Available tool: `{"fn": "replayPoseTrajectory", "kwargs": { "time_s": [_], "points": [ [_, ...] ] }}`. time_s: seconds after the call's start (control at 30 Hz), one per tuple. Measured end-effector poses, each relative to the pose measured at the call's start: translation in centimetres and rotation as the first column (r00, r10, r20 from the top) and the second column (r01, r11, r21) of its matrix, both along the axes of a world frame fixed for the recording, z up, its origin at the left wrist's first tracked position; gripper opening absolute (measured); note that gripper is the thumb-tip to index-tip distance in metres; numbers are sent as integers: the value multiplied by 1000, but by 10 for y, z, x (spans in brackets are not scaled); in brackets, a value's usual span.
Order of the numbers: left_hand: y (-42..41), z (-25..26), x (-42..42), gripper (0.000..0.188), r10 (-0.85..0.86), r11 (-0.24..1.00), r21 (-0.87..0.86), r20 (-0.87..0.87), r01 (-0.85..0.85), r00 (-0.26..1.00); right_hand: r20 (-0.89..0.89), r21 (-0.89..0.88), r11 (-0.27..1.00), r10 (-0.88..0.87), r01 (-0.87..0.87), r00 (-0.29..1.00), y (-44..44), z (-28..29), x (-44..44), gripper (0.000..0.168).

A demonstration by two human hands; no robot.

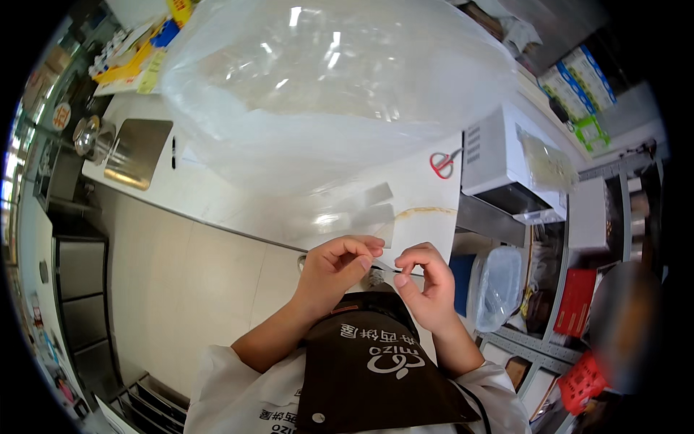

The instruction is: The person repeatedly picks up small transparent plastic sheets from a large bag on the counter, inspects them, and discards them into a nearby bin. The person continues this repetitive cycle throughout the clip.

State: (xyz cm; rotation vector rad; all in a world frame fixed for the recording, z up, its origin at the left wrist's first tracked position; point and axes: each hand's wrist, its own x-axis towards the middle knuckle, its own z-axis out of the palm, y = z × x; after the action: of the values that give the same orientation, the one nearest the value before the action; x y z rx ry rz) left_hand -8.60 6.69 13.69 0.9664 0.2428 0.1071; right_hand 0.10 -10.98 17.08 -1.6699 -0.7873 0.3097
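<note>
My left hand (339, 268) is at the near edge of the white table (217, 179), its thumb and fingertips drawn together. A short gap away, my right hand (428, 285) curls with thumb and forefinger close. Whether either hand holds a thin clear film cannot be made out. Just beyond the fingers lie clear plastic pieces (373, 216), their outlines faint against the tabletop. A large translucent plastic bag (336, 146) with shiny clear contents covers much of the table. Red-handled scissors (443, 164) rest at the right edge.
On the table's left are a metal plate (140, 152), a black pen (173, 152) and a glass jar (93, 138). A white appliance (499, 157) stands right of the scissors. Below it, a translucent lidded bin (496, 287) sits beside the metal shelving (558, 293).
</note>
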Motion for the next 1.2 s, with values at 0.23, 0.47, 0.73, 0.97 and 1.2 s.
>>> {"fn": "replayPoseTrajectory", "kwargs": {
  "time_s": [0.23, 0.47, 0.73, 0.97, 1.2],
  "points": [
    [-101, 14, 35, 8, -81, 995, 56, -46, 83, 996, -10, -42, 992, -120, 119, 993, -104, -4, 14, 16],
    [-269, 6, 86, 6, -119, 990, 66, -32, 121, 992, -217, 85, 968, -214, 237, 952, -279, -21, 51, 12],
    [-418, 16, 131, 6, -236, 967, 109, 32, 232, 971, -335, 182, 929, -249, 321, 909, -429, -31, 69, 8],
    [-462, 21, 141, 13, -205, 966, 161, 8, 201, 979, -316, 230, 926, -220, 299, 923, -482, -30, 86, 5],
    [-429, 39, 134, 28, -11, 978, 209, 122, -15, 993, -563, -10, 943, -279, 331, 778, -721, -112, 136, 18]
  ]
}}
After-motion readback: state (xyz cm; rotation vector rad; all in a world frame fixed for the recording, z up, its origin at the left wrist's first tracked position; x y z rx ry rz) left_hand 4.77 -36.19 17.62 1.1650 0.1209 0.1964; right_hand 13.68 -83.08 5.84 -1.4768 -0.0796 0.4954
